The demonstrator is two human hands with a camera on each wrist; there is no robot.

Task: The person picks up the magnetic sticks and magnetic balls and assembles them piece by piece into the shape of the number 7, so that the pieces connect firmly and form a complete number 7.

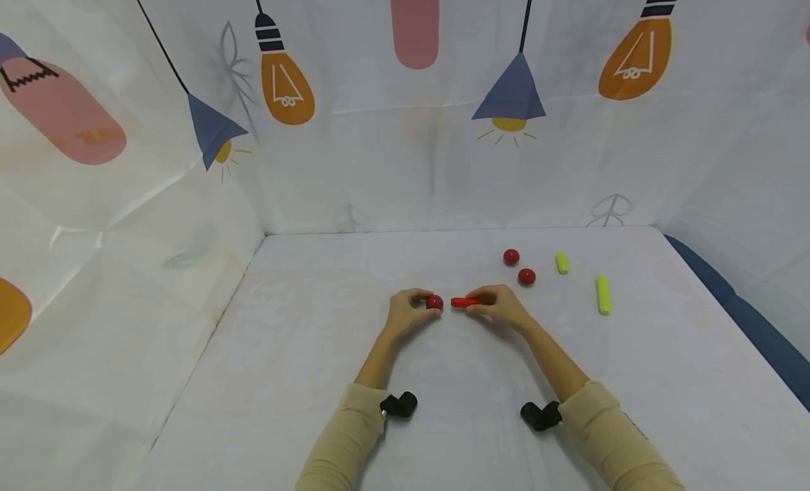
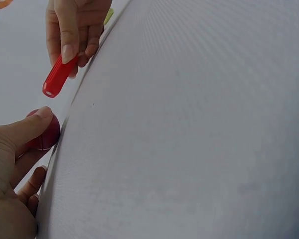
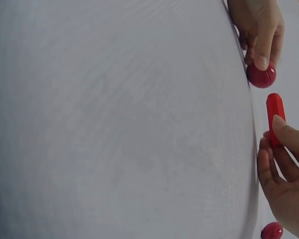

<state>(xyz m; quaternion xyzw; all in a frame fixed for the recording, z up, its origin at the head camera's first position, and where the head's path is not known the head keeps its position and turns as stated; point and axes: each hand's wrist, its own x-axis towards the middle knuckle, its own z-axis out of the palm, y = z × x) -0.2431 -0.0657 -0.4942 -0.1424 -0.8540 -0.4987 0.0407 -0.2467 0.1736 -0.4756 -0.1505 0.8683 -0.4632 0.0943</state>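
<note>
My left hand [image 1: 403, 313] pinches a dark red ball [image 1: 434, 302] between thumb and fingers, low over the white table. In the left wrist view a thin seam line runs across the ball [image 2: 46, 132]. Facing it, my right hand [image 1: 501, 305] holds a bright red stick [image 1: 464, 302] with thumb and fingers. The stick [image 3: 275, 112] has flat ribbed sides, and its free end points at the ball with a small gap between them. A small pale spot marks that end of the stick [image 2: 58, 78] in the left wrist view.
Two more red balls, one farther back [image 1: 511, 257] and one nearer [image 1: 526, 277], lie beyond my right hand. To their right are a short yellow-green stick [image 1: 562, 263] and a longer one [image 1: 604, 295]. A printed white curtain [image 1: 380, 160] closes off the table's back and left.
</note>
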